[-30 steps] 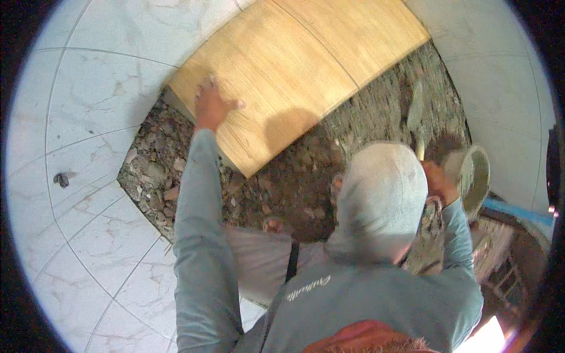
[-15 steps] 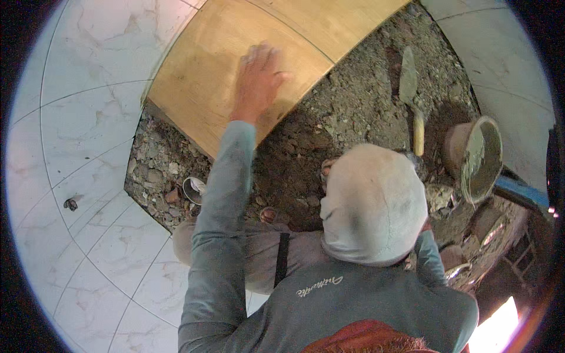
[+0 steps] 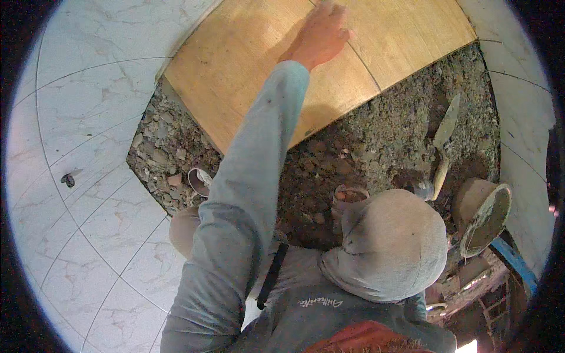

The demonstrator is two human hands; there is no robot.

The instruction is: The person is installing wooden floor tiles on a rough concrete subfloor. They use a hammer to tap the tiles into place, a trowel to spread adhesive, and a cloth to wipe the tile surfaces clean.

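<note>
My left hand (image 3: 322,34) rests on the wood-look floor tiles (image 3: 247,65), close to the dark joint between two of them. Its fingers are slightly bent, the thumb stands apart, and nothing shows in its grasp. The long grey sleeve reaches up over rough soil to the hand. My right hand is hidden below my grey-covered knee (image 3: 394,247); only a bit of its sleeve shows. A trowel (image 3: 447,123) with a wooden handle lies on the soil to the right, apart from my left hand.
A mortar-smeared bucket (image 3: 485,217) is tipped at the right, near a blue bar (image 3: 515,262). Broken soil and rubble (image 3: 400,123) border the wood-look tiles. White marbled tiles (image 3: 88,123) cover the left side. A white round-rimmed object (image 3: 200,181) sits in the rubble beside my left sleeve.
My left hand has moved away and to the right across the tile, from lying flat near its middle to the joint. The whole view has shifted; the trowel and bucket appear lower.
</note>
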